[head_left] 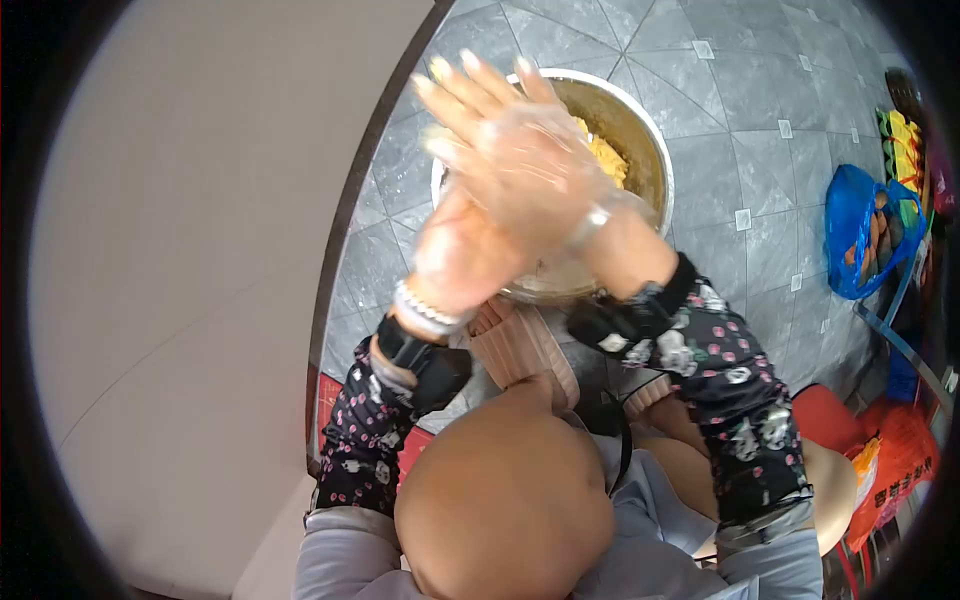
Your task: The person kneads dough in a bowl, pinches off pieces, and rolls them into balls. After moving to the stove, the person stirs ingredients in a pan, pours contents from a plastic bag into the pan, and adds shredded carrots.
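Above a round metal bowl (652,130) on the floor, my two hands press together, palm against palm. My right hand (540,165) lies over the left, its fingers stretched out, and looks covered by a thin clear glove. Beneath it, my left hand (465,250) is partly hidden and blurred by motion; some of its fingers show spread near the right fingertips. A yellow crumbly mass (608,160) shows in the bowl behind my right hand. Nothing can be made out between the palms.
Grey tiles (700,90) cover the floor. A large pale panel (200,250) with a dark edge stands at the left. A blue plastic bag (850,235) with brownish items sits at the right, a red bag (900,470) nearer. My knees and slippered feet are close to the bowl.
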Demonstrator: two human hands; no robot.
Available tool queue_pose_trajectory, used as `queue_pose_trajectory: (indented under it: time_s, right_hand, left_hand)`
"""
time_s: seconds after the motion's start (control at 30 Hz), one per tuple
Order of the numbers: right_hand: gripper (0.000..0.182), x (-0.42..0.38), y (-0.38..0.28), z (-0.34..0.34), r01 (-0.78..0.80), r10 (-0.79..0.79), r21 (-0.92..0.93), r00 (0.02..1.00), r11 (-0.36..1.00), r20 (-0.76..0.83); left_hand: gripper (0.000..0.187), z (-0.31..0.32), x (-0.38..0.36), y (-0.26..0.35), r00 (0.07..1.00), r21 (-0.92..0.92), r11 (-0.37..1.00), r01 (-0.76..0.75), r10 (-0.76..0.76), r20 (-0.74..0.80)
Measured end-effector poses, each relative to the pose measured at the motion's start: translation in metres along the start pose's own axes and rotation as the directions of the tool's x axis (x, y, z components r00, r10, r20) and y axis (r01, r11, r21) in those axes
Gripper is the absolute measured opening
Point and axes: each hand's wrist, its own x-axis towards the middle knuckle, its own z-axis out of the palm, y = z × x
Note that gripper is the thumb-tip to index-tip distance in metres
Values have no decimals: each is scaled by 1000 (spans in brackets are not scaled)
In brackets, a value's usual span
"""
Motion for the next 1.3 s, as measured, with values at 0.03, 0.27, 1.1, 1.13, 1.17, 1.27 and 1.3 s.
queue_pose_trajectory:
  time_s: [0.03,0.27,1.1,1.13,1.17,1.27,1.3]
  right_hand:
    - [62,-5,-1,-4,48,-44,-14,976,999,212]
    - [53,-8,-28,-5,-52,101,199,965,979,-243]
    - [27,-54,3,18,-270,636,939,768,212,78]
    - [25,-53,1,16,-289,648,898,762,331,6]
    - [24,-51,-1,15,-307,651,843,756,442,-66]
    - [24,-55,-4,20,-326,585,708,797,626,-151]
    - [23,-55,-2,19,-354,550,635,824,687,-135]
  left_hand:
    - [70,6,-5,15,999,-93,995,30,-27,24]
    - [66,-1,15,-7,988,595,797,-103,11,157]
    - [50,22,6,9,923,663,662,-349,363,124]
    - [51,24,5,9,937,636,700,-325,328,118]
    - [49,25,7,7,938,692,659,-295,337,79]
    - [44,25,21,2,944,845,511,-158,330,-23]
    - [42,14,24,4,951,890,444,-105,305,-40]
